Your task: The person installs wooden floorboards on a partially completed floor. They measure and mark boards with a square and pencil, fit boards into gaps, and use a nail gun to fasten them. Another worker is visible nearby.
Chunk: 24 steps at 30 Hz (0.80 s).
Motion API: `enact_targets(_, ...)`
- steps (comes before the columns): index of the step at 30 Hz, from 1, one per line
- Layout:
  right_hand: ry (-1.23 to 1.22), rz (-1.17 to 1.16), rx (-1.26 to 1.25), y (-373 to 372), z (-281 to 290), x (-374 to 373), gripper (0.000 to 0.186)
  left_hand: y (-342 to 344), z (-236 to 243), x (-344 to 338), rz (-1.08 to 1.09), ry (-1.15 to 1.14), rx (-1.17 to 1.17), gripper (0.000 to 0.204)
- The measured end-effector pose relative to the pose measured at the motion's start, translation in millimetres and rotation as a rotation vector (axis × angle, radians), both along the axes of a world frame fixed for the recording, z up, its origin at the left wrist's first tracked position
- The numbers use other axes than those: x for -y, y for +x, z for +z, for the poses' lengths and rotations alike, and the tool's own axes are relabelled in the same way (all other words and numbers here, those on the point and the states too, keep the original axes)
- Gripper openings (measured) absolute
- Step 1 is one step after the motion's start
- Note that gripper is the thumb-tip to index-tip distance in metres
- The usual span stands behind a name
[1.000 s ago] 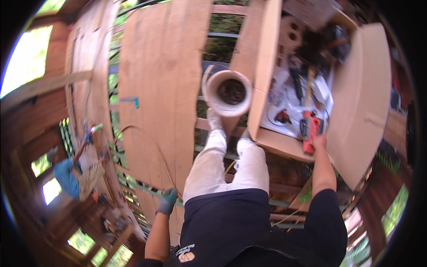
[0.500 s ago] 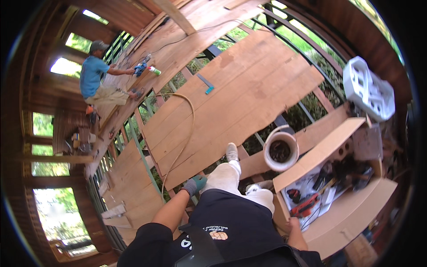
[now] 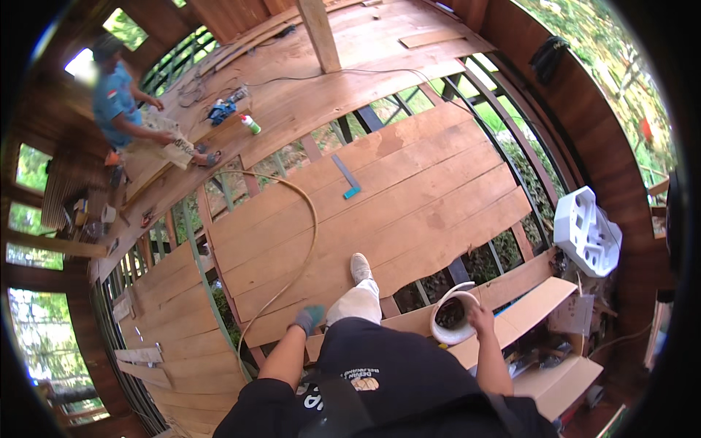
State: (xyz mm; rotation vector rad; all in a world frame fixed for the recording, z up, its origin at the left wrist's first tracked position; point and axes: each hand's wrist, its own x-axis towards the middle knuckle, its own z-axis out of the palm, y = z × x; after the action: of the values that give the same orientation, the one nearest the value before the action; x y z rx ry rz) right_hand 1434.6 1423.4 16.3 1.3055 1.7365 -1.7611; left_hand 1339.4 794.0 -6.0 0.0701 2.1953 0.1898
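My left hand (image 3: 307, 319), in a grey and teal glove, hangs beside my left knee with its fingers loosely stretched and nothing seen in them. Bare, my right hand (image 3: 480, 319) is at the right rim of a whitish bucket (image 3: 443, 332); its fingers are too small and blurred to tell whether they grip it. Dark contents show inside the bucket. Close to my right forearm lies an open cardboard box (image 3: 537, 310), its contents partly hidden by a flap and my arm. My shoe (image 3: 360, 269) rests on the wooden boards (image 3: 394, 208).
Gaps between floor beams (image 3: 504, 244) border the boards. A teal-handled square (image 3: 349, 182) and a tan hose (image 3: 314, 226) lie on them. White moulded packaging (image 3: 588, 233) stands at right. A person in blue (image 3: 117, 102) sits far left near a blue power tool (image 3: 221, 111).
My right hand has left the box and come up to the bucket. A box flap now covers more of the contents. The person at left has drawn back from the blue tool.
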Motion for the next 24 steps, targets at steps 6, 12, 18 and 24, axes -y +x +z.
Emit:
enact_targets(6,0.072,0.205,-0.134,-196,94,95,0.036,-189,99,-8,1.312,0.551,-0.045,0.023)
enact_targets(12,0.213,0.325,0.021,-177,41,57,0.023,-268,60,10,1.351,0.527,0.149,0.019)
enact_targets(18,-0.173,0.37,0.422,-120,1,15,0.014,-313,29,-13,0.895,0.442,0.282,0.015)
enact_targets(24,0.525,1.447,0.165,-241,-12,-35,0.022,-415,-18,-37,1.09,0.449,0.397,0.021)
